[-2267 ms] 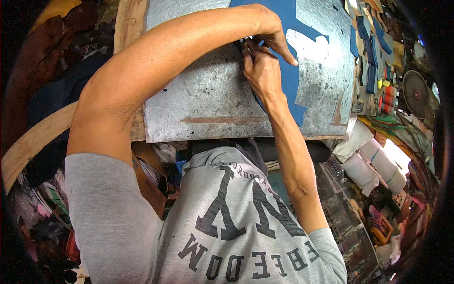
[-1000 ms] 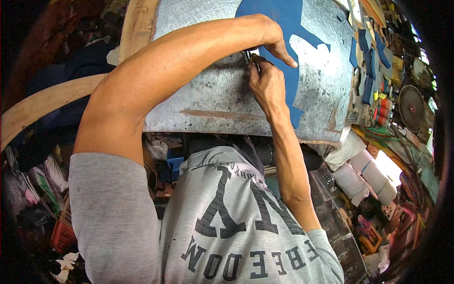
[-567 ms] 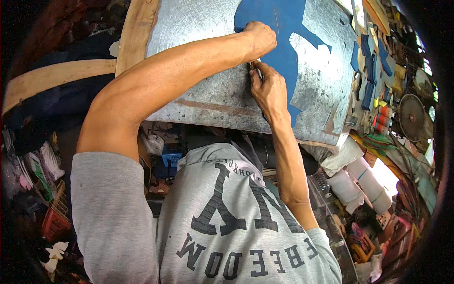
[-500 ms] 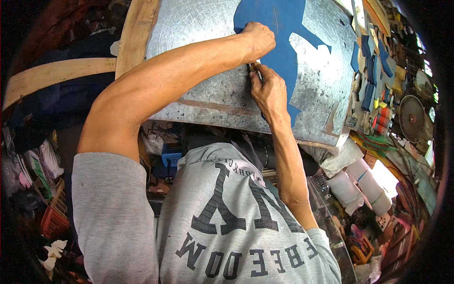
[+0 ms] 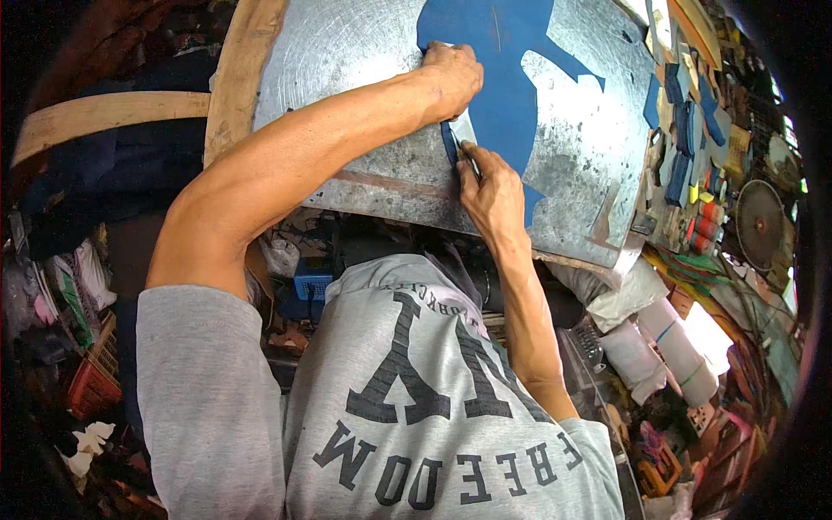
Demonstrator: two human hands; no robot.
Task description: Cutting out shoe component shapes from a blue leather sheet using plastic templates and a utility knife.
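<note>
A blue sheet point(image 5: 507, 95) with cut-out edges lies flat on the metal-topped table. My left hand point(image 5: 452, 78) is closed, its curled fingers pressing a pale flat piece point(image 5: 464, 130) down along the sheet's left edge. Much of that piece is hidden under the hand. Just nearer to me, my right hand point(image 5: 494, 191) is closed round a slim knife point(image 5: 464, 154), its tip beside the pale piece. A narrow blue strip point(image 5: 448, 143) shows to the left of the tip. Fingers cover most of the knife's handle.
The scratched metal top point(image 5: 347, 78) has a wooden board point(image 5: 234, 78) along its left side. Several blue cut pieces point(image 5: 680, 165) lie to the right, near spools point(image 5: 709, 221) and a round fan point(image 5: 758, 221). Wrapped rolls point(image 5: 663, 351) stand below the table's right corner.
Both hands have moved: the left a little to the left and nearer, the right slightly nearer to me. The blue sheet has shifted slightly left, and more of the pale piece shows between my hands.
</note>
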